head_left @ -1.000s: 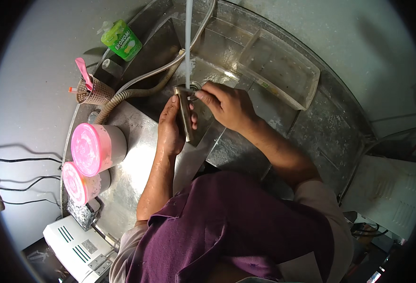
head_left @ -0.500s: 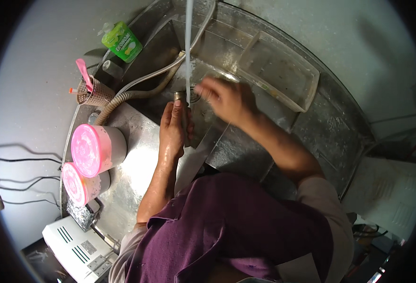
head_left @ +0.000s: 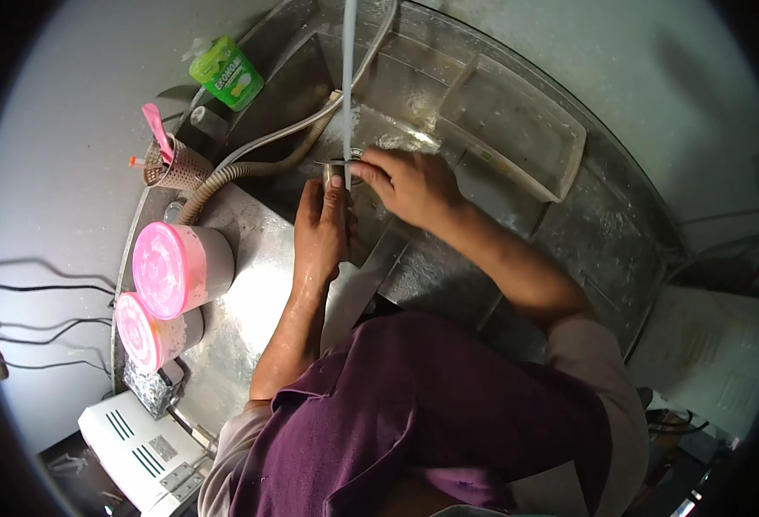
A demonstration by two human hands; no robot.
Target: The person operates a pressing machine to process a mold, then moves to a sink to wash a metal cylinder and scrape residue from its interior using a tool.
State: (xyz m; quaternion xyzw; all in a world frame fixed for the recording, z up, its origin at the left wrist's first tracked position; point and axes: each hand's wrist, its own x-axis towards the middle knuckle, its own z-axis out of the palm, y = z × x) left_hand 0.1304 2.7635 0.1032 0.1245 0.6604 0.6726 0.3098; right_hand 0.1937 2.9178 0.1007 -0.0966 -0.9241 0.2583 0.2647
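Observation:
My left hand (head_left: 317,228) is wrapped round a narrow, dull metal cylinder (head_left: 332,178), its thumb along the side. Pinched in my right hand (head_left: 410,185) is a thin, flat metal piece (head_left: 335,162), which lies across the cylinder's upper end. Its far part is hidden by the fingers, so its exact kind does not show. A straight pale column (head_left: 348,77), a water stream or a pipe, comes down from the top edge between the hands. Both hands are over a metal sink basin (head_left: 367,233).
A clear rectangular tub (head_left: 560,164) lies at the back right. A ribbed hose (head_left: 216,183) curves into the sink. On the left stand two pink-lidded buckets (head_left: 160,271) (head_left: 138,332), a perforated cup (head_left: 186,168) and a green pouch (head_left: 227,73). A white machine (head_left: 138,452) is at lower left.
My right hand, blurred earlier and apart from the cylinder, has come left and down to its top. The thin metal piece now shows across the cylinder. The left hand keeps its hold.

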